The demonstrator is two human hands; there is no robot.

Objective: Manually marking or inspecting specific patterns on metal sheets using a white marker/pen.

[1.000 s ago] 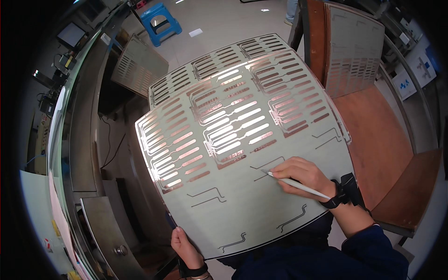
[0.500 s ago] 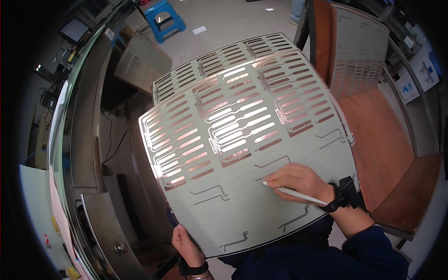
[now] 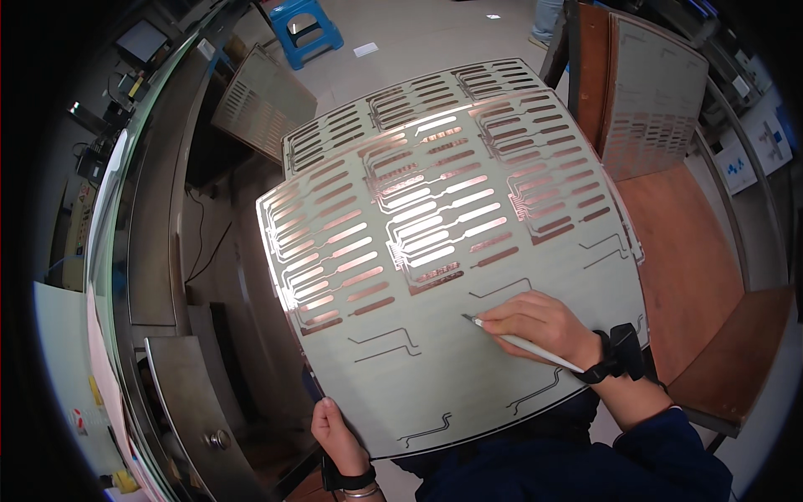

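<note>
A large pale green circuit board panel (image 3: 452, 376) with shiny copper traces lies tilted in front of me, on top of another similar panel (image 3: 335, 138) whose far part shows behind it. My left hand (image 3: 339, 437) grips the panel's near left edge, thumb on top. In my right hand (image 3: 542, 325) is a slim white-handled craft knife (image 3: 535, 349), held like a pen. Its short, dark, thin tip touches or hovers just over the bare area between the thin line traces and the copper pattern; I cannot tell which.
On the left runs a workbench with a metal drawer door (image 3: 188, 418). More panels lean at the far left (image 3: 268, 100) and on a wooden rack (image 3: 657, 100) at the right. A blue stool (image 3: 303, 33) stands on the floor beyond. Part of another person's leg (image 3: 546, 21) shows at the back.
The whole view has shifted slightly, so the panel sits a little further right. The knife tip has moved slightly left and up relative to the panel's traces; the left hand keeps its hold.
</note>
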